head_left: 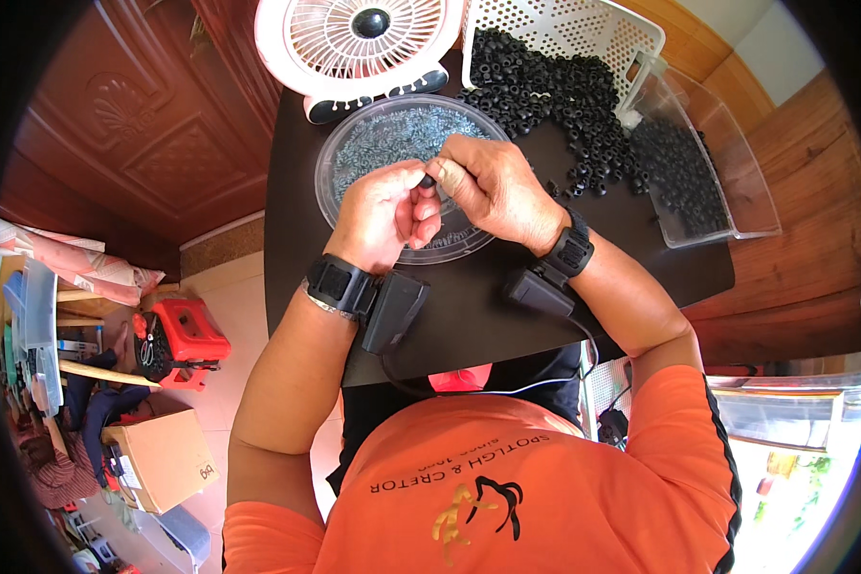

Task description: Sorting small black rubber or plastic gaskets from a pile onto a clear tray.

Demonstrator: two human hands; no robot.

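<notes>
My left hand (378,218) and my right hand (499,189) meet above a round clear tray (327,182). Between their fingertips is a small black plastic knob-like part (428,180), pinched by both. The left fingers curl inward beneath it, while the right thumb presses from the other side. Whether a second small piece is in the grip cannot be seen. Many small shiny silvery-blue pieces (383,142) lie in the tray, too small to name. Beyond my right hand spreads a heap of similar black hollow parts (584,115) on the dark table (301,239).
A white perforated basket (631,29) lies tipped at the back, with black parts spilling out. To its right, a clear plastic bin (751,206) holds more. A pink-and-white fan (301,48) stands behind the tray. Wrist-worn black devices (395,311) trail a cable near the table's front edge.
</notes>
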